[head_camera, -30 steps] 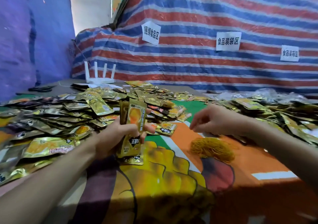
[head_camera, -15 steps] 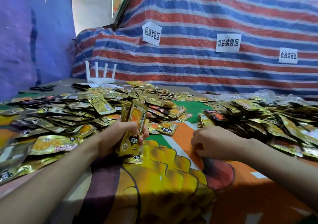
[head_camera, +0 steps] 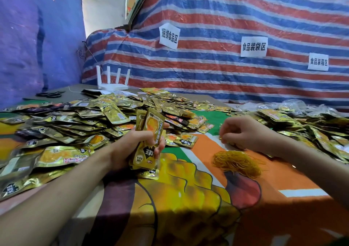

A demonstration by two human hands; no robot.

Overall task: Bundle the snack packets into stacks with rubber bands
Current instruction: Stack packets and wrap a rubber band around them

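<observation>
Loose snack packets (head_camera: 79, 124) are heaped across the tabletop's (head_camera: 188, 217) left side, with another heap (head_camera: 311, 126) along its right edge. Between them, nearer the middle, sits the rubber band pile (head_camera: 238, 163); a router (head_camera: 113, 81) stands at the far left corner.

Dim indoor light, daylight from the gap at top, dark shadow along bottom edge, wide-angle edge bending

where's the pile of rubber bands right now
In the head view, the rubber band pile lies on the orange cloth, right of centre, just below the right hand.

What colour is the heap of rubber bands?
Yellow-orange rubber bands, clearest in the head view.
</observation>
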